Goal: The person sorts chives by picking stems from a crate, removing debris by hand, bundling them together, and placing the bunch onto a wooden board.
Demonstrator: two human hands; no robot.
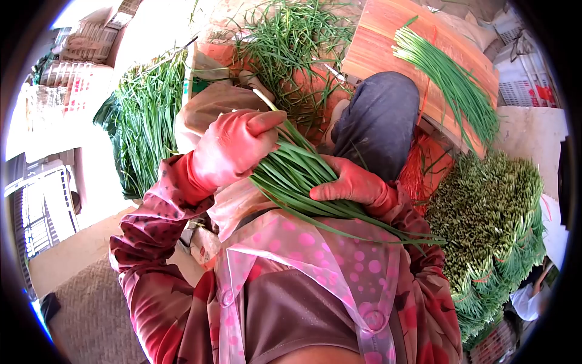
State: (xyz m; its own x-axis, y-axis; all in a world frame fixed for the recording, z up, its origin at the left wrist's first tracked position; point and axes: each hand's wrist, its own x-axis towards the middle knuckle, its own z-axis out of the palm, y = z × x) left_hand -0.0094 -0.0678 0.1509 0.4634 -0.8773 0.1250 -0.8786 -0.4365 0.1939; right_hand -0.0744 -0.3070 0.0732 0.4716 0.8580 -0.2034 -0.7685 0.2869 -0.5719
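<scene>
A bunch of green chives (297, 173) lies slantwise over my lap, its leaf tips trailing to the lower right. My left hand (233, 148), in a red rubber glove, is closed at the bunch's upper left end. One pale stem (264, 100) sticks out beyond its fingers. Wrapped round the middle of the leaves is my right hand (354, 187), gloved the same way, its thumb on top. A clear apron with pink dots (309, 255) hangs beneath the bunch.
Another bunch (451, 79) rests on a wooden board (379, 36) at upper right. Loose chives (291, 36) are heaped ahead, with more upright in a container (148, 121) at left. Tied bundles (485, 224) are stacked at right, near red strings (413, 173). Crates (524, 76) stand beyond.
</scene>
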